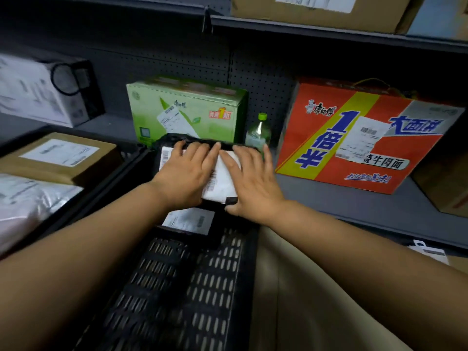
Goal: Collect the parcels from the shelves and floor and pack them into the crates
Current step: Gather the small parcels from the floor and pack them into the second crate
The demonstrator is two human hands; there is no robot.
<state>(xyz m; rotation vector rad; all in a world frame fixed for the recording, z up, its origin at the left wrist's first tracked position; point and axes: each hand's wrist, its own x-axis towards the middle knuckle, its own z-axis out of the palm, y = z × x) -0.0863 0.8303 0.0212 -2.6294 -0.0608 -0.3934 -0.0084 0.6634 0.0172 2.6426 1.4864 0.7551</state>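
A black parcel with a white shipping label lies at the far end of a black slotted crate. My left hand and my right hand both lie flat on top of it, fingers straight, pressing it down. My right thumb reaches round the parcel's near corner. Beneath it, nearer to me, another black parcel with a white label rests in the crate. A second crate on the left holds a brown labelled box and a pale plastic mailer.
On the grey shelf behind stand a green carton, a clear bottle with a green cap, a red and yellow noodle carton and a white and black box. Brown boxes sit on the shelf above.
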